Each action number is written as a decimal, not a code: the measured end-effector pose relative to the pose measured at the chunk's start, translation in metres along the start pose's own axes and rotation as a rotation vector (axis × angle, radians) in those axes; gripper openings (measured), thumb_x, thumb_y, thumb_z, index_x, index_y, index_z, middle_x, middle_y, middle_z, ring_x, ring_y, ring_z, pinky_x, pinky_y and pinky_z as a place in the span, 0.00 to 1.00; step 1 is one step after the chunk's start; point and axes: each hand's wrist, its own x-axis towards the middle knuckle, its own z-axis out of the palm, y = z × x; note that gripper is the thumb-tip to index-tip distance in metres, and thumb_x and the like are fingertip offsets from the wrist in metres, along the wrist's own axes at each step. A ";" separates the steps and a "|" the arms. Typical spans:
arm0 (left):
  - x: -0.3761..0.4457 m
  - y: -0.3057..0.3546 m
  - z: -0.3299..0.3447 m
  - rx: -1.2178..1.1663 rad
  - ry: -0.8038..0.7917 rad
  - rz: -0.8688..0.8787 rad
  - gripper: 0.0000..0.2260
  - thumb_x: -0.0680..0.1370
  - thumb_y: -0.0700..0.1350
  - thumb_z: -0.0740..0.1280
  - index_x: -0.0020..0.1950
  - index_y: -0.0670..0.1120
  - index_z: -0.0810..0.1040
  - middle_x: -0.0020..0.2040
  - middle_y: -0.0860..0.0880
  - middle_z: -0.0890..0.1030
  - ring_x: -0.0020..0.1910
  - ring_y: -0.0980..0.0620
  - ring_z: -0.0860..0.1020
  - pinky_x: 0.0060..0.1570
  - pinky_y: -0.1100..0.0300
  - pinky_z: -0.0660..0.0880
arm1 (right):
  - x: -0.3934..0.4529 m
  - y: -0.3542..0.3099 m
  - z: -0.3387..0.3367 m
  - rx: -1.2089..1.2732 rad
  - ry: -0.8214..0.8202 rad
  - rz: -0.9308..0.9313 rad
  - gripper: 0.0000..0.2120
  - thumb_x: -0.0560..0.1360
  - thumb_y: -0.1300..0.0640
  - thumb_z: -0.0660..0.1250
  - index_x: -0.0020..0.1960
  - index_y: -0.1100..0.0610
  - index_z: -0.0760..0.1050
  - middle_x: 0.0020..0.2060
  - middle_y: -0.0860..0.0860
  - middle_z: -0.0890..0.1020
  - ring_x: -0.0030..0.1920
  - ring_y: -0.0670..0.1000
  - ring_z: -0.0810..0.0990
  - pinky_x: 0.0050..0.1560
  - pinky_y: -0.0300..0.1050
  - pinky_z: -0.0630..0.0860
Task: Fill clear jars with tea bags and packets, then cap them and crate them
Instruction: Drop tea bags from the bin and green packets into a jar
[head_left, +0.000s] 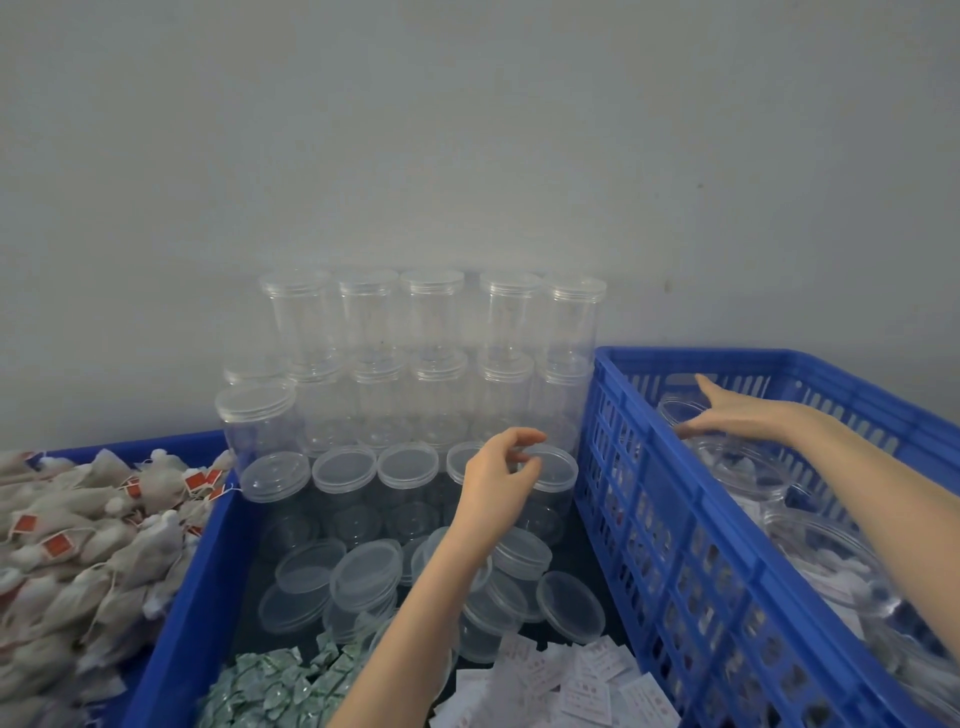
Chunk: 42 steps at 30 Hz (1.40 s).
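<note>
Centrally, the left hand (498, 480) hovered with loosely curled fingers over a capped clear jar (551, 470) at the right end of the front row, its fingertips at the lid rim; whether the grip had closed on the lid could not be told. The right hand (737, 413) reached into the blue slatted crate (675, 519) at 3 o'clock, fingers extended and resting on the top of a filled jar (748, 462) inside; that grip was open and held nothing. Further filled jars lay in the crate toward 4 o'clock.

A stack of empty capped jars (431, 332) stood at 12 o'clock against the grey wall (467, 130). Loose clear lids (363, 571) lay in the dark tray (208, 571) below the left forearm. At 6 o'clock, green packets (275, 686) sat beside white packets (587, 686). At 9 o'clock, a heap of tea bags (78, 545) with red tags filled a blue bin (145, 447).
</note>
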 end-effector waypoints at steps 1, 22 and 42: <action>0.000 0.000 -0.001 0.005 0.001 0.000 0.11 0.78 0.41 0.64 0.58 0.53 0.78 0.55 0.56 0.79 0.52 0.62 0.76 0.44 0.73 0.72 | 0.000 -0.001 -0.003 0.053 0.034 -0.011 0.63 0.62 0.31 0.72 0.81 0.50 0.38 0.81 0.50 0.47 0.80 0.55 0.49 0.78 0.58 0.52; 0.004 -0.029 -0.144 0.466 0.876 -0.217 0.31 0.74 0.44 0.73 0.73 0.45 0.63 0.72 0.42 0.65 0.69 0.42 0.66 0.65 0.48 0.67 | -0.061 -0.224 0.128 -0.373 -0.080 -0.692 0.17 0.80 0.51 0.66 0.68 0.53 0.74 0.58 0.50 0.80 0.54 0.47 0.76 0.58 0.42 0.71; 0.029 -0.079 -0.214 0.359 0.720 -0.423 0.47 0.72 0.54 0.74 0.79 0.45 0.45 0.74 0.38 0.63 0.70 0.36 0.67 0.66 0.40 0.68 | -0.044 -0.228 0.237 -0.224 -0.263 -0.729 0.17 0.80 0.52 0.65 0.68 0.53 0.74 0.60 0.52 0.81 0.55 0.50 0.79 0.57 0.44 0.75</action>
